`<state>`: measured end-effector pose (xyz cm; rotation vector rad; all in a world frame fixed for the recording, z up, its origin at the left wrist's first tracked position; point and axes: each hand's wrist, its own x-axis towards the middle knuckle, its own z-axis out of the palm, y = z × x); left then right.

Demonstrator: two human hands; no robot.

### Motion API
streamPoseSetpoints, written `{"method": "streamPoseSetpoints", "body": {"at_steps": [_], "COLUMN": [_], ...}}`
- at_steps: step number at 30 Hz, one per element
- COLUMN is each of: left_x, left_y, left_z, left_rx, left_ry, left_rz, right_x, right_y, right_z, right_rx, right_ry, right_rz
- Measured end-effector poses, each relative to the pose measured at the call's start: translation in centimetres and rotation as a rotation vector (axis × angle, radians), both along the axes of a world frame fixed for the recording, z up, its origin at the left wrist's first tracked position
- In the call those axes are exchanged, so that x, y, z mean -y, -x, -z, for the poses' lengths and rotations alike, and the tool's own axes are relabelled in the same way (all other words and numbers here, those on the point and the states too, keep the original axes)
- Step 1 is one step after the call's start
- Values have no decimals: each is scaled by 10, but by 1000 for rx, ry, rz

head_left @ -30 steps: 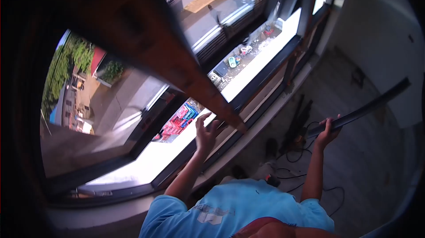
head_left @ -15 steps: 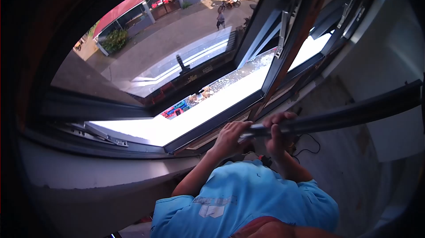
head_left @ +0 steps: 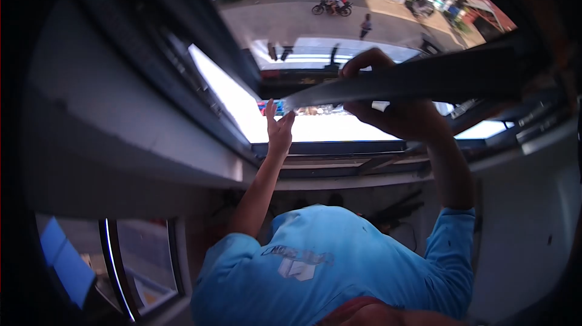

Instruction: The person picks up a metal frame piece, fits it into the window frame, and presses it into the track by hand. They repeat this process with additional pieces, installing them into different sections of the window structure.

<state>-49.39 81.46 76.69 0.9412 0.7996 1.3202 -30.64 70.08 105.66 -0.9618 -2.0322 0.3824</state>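
A long dark metal bar (head_left: 448, 77), like a window-frame profile, stretches across in front of the open window. My right hand (head_left: 412, 121) is closed around it, with fingers curling over the top and the rest of the hand below. At the bar's left end is my left hand (head_left: 280, 134), fingers stretched upward and apart. Whether its fingertips touch that end cannot be made out. Behind the bar, the dark window frame (head_left: 339, 149) surrounds a tilted-out glass pane with bright light below it.
The white wall and ledge (head_left: 176, 126) run along the left. A second window (head_left: 142, 259) is at lower left. Dark lengths of material (head_left: 397, 208) lie on the floor below. Outside, a motorcycle with riders (head_left: 332, 6) and a walking person (head_left: 365, 26) are on the street.
The bar has risen from the right side to in front of the window. My right hand has moved up along it, and my left hand has opened at its end. The view has turned.
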Motion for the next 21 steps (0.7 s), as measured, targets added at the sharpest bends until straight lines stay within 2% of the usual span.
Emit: {"method": "streamPoseSetpoints", "body": {"at_steps": [3,6,7,8,12,15,16,18,21], "left_x": [-30,-37,-38,-41,-45,-48,-46,-41,-44], "left_y": [-4,-12,-14,-13,-8,-4,-2,2,9], "left_z": [12,7,2,1,7,10,11,-1,-19], "left_rx": [250,367,292,373,398,-72,-66,-429,-521], "left_ry": [169,222,257,280,302,196,186,-146,-312], "left_rz": [0,-175,-286,-319,-363,-470,-475,-655,-691], "right_x": [-41,-64,-71,-79,-89,-98,-103,-111,-123], "right_y": [22,38,43,47,68,78,82,91,100], "right_z": [0,0,3,9,16,15,16,14,10], "right_rx": [72,118,120,110,1,27,29,31,58], "right_ry": [-78,-12,-12,-37,-106,-5,-16,-82,-81], "right_rz": [1,20,-3,-21,-19,5,1,9,23]}}
